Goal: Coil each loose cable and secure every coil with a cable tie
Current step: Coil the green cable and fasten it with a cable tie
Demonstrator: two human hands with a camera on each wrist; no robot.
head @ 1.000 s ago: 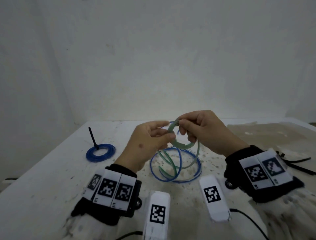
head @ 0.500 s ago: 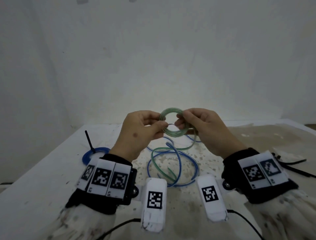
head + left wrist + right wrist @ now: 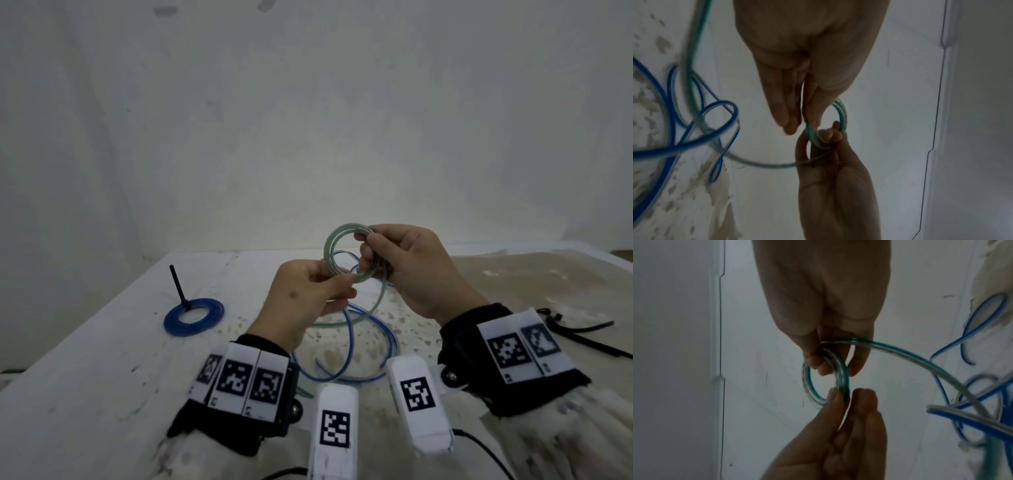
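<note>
A small green cable coil (image 3: 329, 251) is held up above the table between both hands. My right hand (image 3: 368, 247) grips its right side with fingers curled through the ring (image 3: 805, 386). My left hand (image 3: 337, 285) pinches the coil's lower edge between thumb and fingers (image 3: 835, 398). The green tail (image 3: 376, 301) hangs from the coil down to the table (image 3: 900, 353). A loose blue cable (image 3: 347, 339) lies in wide loops under the hands (image 3: 674, 146). In the left wrist view the left fingertips (image 3: 791, 125) meet the coil (image 3: 841, 113) just above the right hand (image 3: 828, 162).
A finished blue coil (image 3: 194, 316) with an upright black cable tie (image 3: 178, 286) lies at the left of the white table (image 3: 102, 377). Loose black cable ties (image 3: 582, 330) lie at the right edge. A stained patch covers the table's right half.
The green coil has been lifted and turned to face me. My left hand has slid down to its lower edge, and the right hand now holds its right side.
</note>
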